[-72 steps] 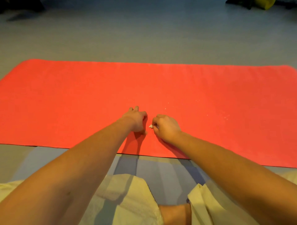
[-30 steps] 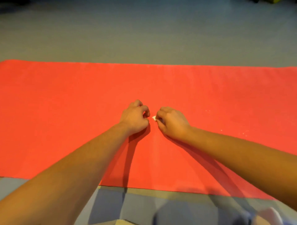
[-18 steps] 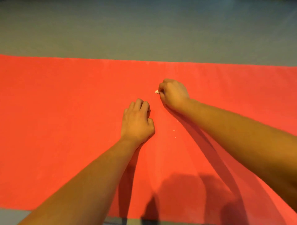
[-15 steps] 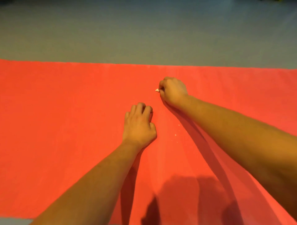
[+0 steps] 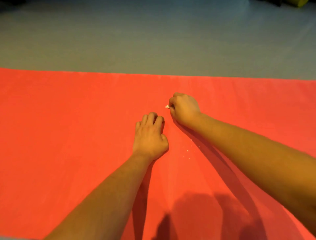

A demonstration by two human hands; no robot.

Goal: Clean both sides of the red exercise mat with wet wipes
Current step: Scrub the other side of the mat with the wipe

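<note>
A grey floor (image 5: 153, 42) is being shown beyond the mat toward 12 o'clock, with a yellow-green object (image 5: 302, 2) being cut off at the 1 o'clock corner. Arm shadows are being cast across the near mat. The red exercise mat (image 5: 68, 120) is lying flat on the floor from 9 to 3 o'clock, and a few white crumbs (image 5: 187, 150) are lying on it near the centre. The left hand (image 5: 150, 137) is being pressed on the mat at the centre, fingers curled under. Just beside it, at its 1 o'clock, the right hand (image 5: 185, 109) is resting on the mat. A small white wet wipe (image 5: 167, 106) is being pinched in its curled fingers, with only a tip showing at that hand's 9 o'clock.
</note>
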